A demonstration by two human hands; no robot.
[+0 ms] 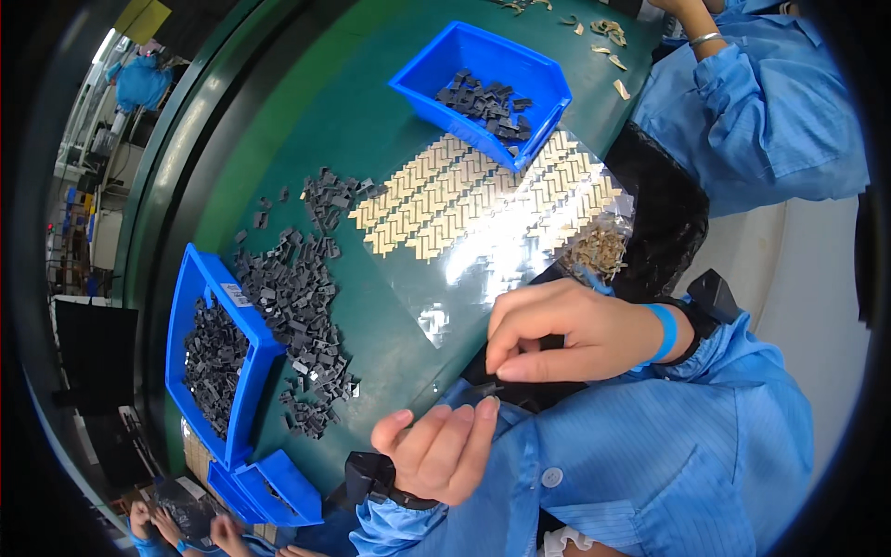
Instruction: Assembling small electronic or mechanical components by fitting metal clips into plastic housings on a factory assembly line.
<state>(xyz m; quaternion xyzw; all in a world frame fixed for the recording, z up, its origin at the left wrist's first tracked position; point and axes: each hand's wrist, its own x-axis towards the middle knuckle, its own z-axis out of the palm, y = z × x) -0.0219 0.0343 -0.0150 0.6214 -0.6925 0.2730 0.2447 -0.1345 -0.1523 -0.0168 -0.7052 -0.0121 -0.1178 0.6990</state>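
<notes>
My left hand (441,450) is palm-up near the table's front edge, its fingers curled. At its fingertips sits a small dark grey piece (484,389), partly lost against the dark background. Just above and to the right, my right hand (575,330), with a blue band (665,332) at the wrist, is closed with thumb and fingertips drawn together. Whatever it may pinch is too small to make out. Beyond the hands, a clear sheet (418,302) carries rows of cream-coloured strips (436,195). A heap of small dark grey pieces (292,288) is spread to its left.
One blue bin (464,46) with dark grey pieces rests over the sheet's far edge. Another blue bin (243,399), also holding pieces, stands left. Smaller blue bins (278,483) sit nearer. Crumpled scraps (596,252) lie beside my right hand. Co-workers' blue sleeves (742,111) show far right.
</notes>
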